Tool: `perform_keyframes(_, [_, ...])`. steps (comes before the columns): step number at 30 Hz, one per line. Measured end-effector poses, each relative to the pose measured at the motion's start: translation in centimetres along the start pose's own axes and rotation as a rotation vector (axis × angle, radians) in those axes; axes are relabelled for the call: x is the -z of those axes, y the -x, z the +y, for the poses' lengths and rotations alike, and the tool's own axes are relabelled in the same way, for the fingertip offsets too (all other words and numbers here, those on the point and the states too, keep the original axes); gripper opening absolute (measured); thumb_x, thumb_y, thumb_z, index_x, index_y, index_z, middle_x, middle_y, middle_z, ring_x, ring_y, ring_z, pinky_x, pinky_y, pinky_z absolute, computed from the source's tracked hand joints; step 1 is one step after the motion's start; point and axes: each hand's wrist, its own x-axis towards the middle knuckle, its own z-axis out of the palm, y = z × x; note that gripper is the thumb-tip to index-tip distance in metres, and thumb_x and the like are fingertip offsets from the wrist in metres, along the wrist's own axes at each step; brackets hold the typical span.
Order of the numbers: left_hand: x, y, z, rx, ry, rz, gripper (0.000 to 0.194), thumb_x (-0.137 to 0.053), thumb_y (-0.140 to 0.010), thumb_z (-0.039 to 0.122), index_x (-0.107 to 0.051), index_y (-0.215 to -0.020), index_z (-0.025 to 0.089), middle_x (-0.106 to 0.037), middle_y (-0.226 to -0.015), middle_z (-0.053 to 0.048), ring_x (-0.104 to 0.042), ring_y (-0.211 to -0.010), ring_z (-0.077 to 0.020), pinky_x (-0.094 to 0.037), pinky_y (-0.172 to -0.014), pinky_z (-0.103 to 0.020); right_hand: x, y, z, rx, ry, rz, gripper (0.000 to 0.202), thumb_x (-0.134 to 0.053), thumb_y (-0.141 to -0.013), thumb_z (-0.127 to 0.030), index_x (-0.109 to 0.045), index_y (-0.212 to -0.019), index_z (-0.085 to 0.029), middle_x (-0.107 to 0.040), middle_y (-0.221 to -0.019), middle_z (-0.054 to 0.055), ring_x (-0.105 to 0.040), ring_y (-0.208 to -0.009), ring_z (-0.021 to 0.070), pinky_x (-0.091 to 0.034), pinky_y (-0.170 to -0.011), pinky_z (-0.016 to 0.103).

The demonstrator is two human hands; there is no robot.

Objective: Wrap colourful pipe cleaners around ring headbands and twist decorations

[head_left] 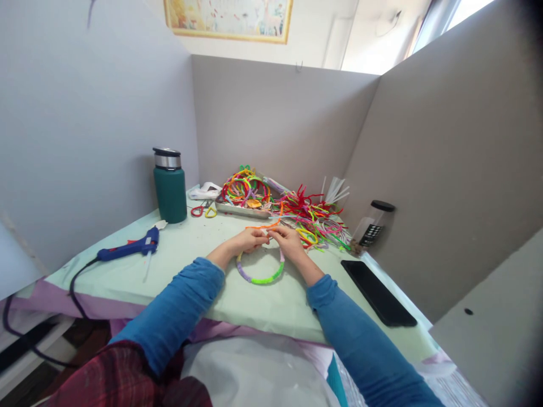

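A ring wrapped in pipe cleaners (pixel 263 280), green at the front with purple and pale pink stretches, hangs or lies below my hands over the table. My left hand (pixel 249 239) pinches the far side of it, fingers closed. Close against it, my right hand (pixel 287 239) is also closed, its fingertips at the same spot. An orange pipe cleaner (pixel 259 227) runs out behind the fingers, with a bent end rising at the right. Fingers cover the exact place where it meets the ring.
A blue glue gun (pixel 129 247) with its cord and a green bottle (pixel 170 189) are at left. Behind my hands stand a metal tray (pixel 241 211) of colourful rings and a pile of pipe cleaners (pixel 307 209). Scissors (pixel 204 211), a black phone (pixel 377 291) and a clear jar (pixel 373 226) lie around.
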Motion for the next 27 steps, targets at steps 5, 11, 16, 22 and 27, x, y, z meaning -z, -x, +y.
perform_keyframes(5, [0.1,0.0,-0.1,-0.021,0.006,-0.036,0.037,-0.066,-0.072,0.048,-0.059,-0.085,0.014,-0.034,-0.049,0.008,-0.021,-0.036,-0.0032,-0.01,-0.038,-0.021,0.0,0.1,0.1,0.022,0.01,0.008,0.013,-0.062,-0.077,-0.026,-0.075,-0.08,-0.025,-0.072,-0.082,0.003,-0.06,-0.08,0.0204,-0.044,-0.077,0.033])
perform_keyframes(11, [0.2,-0.2,-0.4,-0.025,0.028,-0.017,0.036,-0.066,-0.072,0.043,-0.061,-0.092,0.013,-0.029,-0.049,0.01,-0.02,-0.036,-0.0039,-0.011,-0.038,-0.021,-0.1,0.3,-0.3,0.111,0.077,0.004,0.014,-0.063,-0.08,-0.027,-0.076,-0.082,-0.028,-0.072,-0.083,0.003,-0.059,-0.081,0.0213,-0.043,-0.08,0.035])
perform_keyframes(16, [0.6,-0.8,-1.1,-0.033,0.053,0.002,0.035,-0.066,-0.072,0.045,-0.06,-0.087,0.013,-0.031,-0.051,0.009,-0.022,-0.036,-0.0038,-0.011,-0.037,-0.021,-0.2,0.3,-0.1,0.121,0.056,0.016,0.013,-0.064,-0.079,-0.028,-0.076,-0.084,-0.03,-0.072,-0.085,0.003,-0.058,-0.083,0.0224,-0.041,-0.083,0.036])
perform_keyframes(22, [0.8,-1.0,-1.2,-0.007,0.105,0.065,0.032,-0.066,-0.073,0.044,-0.055,-0.081,0.015,-0.031,-0.05,0.009,-0.021,-0.035,-0.0034,-0.008,-0.038,-0.022,-0.1,0.3,-0.5,0.161,0.073,-0.017,0.012,-0.064,-0.08,-0.031,-0.075,-0.076,-0.03,-0.072,-0.085,0.004,-0.057,-0.087,0.0239,-0.039,-0.088,0.038])
perform_keyframes(27, [0.6,-0.9,-0.8,0.012,0.128,0.097,0.029,-0.065,-0.074,0.042,-0.054,-0.077,0.015,-0.031,-0.049,0.009,-0.02,-0.035,-0.0033,-0.008,-0.039,-0.023,-0.1,0.4,-0.9,0.183,0.116,-0.021,0.013,-0.063,-0.081,-0.031,-0.074,-0.076,-0.028,-0.072,-0.084,0.005,-0.056,-0.083,0.0234,-0.039,-0.086,0.039])
